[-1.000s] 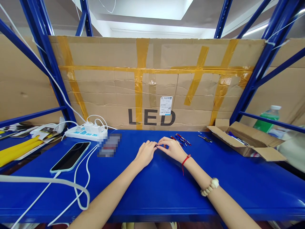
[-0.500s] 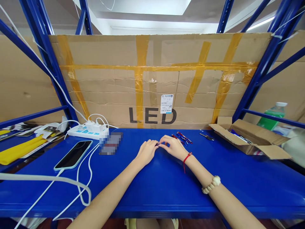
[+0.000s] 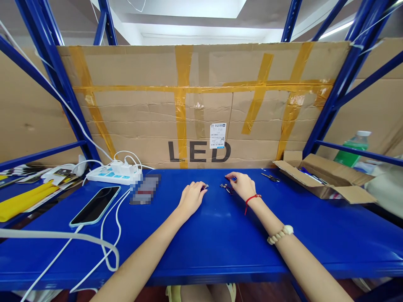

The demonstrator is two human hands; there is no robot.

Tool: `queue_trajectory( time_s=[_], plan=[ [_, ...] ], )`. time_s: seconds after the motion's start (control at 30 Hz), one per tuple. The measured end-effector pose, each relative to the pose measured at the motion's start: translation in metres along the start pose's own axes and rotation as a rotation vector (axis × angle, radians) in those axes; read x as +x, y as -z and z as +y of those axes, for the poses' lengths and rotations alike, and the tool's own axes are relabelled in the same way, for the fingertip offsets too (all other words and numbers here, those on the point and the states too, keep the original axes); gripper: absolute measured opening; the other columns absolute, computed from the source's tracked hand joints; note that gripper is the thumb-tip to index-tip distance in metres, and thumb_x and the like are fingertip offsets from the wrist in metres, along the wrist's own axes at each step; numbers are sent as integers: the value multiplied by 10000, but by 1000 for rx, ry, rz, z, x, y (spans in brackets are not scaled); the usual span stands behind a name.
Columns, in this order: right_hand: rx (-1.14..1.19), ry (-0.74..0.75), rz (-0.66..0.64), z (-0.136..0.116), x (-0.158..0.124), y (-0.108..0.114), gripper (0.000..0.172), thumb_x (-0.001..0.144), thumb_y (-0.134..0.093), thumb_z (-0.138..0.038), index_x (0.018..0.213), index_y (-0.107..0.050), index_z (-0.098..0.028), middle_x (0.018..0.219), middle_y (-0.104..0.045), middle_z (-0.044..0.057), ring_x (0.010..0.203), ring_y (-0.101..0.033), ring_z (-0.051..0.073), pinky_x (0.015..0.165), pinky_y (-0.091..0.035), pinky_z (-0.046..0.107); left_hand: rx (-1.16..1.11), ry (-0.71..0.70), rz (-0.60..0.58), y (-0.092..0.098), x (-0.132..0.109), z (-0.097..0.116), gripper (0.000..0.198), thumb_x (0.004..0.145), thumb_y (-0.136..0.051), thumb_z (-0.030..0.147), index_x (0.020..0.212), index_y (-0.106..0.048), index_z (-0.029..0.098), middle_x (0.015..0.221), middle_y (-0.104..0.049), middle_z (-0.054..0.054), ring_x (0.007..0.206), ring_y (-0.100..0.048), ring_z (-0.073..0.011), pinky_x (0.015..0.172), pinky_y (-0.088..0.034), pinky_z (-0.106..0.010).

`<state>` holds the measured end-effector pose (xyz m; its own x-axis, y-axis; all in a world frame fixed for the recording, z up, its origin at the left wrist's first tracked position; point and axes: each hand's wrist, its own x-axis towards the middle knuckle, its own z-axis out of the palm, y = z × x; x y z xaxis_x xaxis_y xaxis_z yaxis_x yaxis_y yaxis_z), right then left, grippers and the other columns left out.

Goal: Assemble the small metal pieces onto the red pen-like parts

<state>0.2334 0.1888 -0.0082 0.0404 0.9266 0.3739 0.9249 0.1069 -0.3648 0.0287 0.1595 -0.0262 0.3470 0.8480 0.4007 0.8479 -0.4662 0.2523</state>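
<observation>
My left hand rests on the blue shelf top with its fingers curled round a small dark part I cannot make out at their tips. A little to the right, my right hand reaches over a small heap of red-and-blue clips and pinches one of them between thumb and forefinger. That wrist wears a red string, and a bead bracelet sits further up the forearm. A single dark clip lies apart, near the box.
A taped cardboard sheet marked LED walls the back. An open cardboard box and a green bottle stand at the right. At the left lie a phone, a white power strip, white cables and yellow sheets.
My hands were together at the middle, both pinching one small part. My right hand has let go and moved right and back to the heap of clips; my left hand stays put.
</observation>
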Motion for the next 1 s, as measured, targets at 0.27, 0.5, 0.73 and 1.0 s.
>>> queue_trajectory(
  time_s=[0.27,0.5,0.73,1.0],
  plan=[
    [-96,46,-141,-5,-4,-6,173,765,-545,-322,839,-686,-255,862,-659,15,850,-588,180,628,-419,245,1,-17,-3,2,0,1,145,898,-415,273,967,-506,184,981,-587,-2,897,-492,-172,750,-384,-302],
    [-144,67,-202,-11,-5,-6,150,742,-564,-272,799,-698,-235,887,-655,26,853,-591,192,613,-405,253,4,-13,-19,4,-1,3,151,896,-420,283,965,-513,185,992,-589,10,903,-494,-171,758,-391,-306],
    [-2,121,-95,-11,-5,-8,149,749,-580,-317,742,-696,-222,890,-637,29,775,-567,164,599,-390,250,17,-7,-17,5,-1,3,186,913,-380,272,1008,-510,180,1024,-584,-5,940,-495,-171,799,-386,-307],
    [719,338,-59,-26,-5,-19,253,678,-641,-403,773,-699,-176,820,-579,42,605,-447,85,593,-404,232,21,-31,-2,6,-2,5,189,911,-380,281,1000,-516,186,966,-590,-12,886,-508,-172,744,-396,-298]
  ],
)
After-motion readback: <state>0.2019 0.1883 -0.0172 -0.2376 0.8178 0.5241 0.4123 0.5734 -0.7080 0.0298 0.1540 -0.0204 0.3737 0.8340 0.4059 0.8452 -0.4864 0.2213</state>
